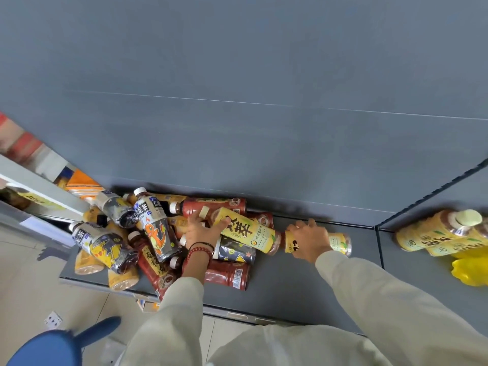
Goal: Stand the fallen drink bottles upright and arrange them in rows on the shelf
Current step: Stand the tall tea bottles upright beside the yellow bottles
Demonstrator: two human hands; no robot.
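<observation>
My left hand [200, 229] fingers wrap a yellow tea bottle [245, 229] atop the pile, right hand [307, 240] clamps another yellow bottle [339, 243] lying on the grey shelf [290, 281]

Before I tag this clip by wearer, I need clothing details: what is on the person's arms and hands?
Both arms wear loose, pale beige long sleeves. The left hand is bare, with a red beaded bracelet and thin dark bands at the wrist. The right hand is bare too; nothing shows on its wrist.

Blue stool [52, 347] on pale tiled floor [26, 299]; yellow plastic bag [468, 270] at far right.
</observation>
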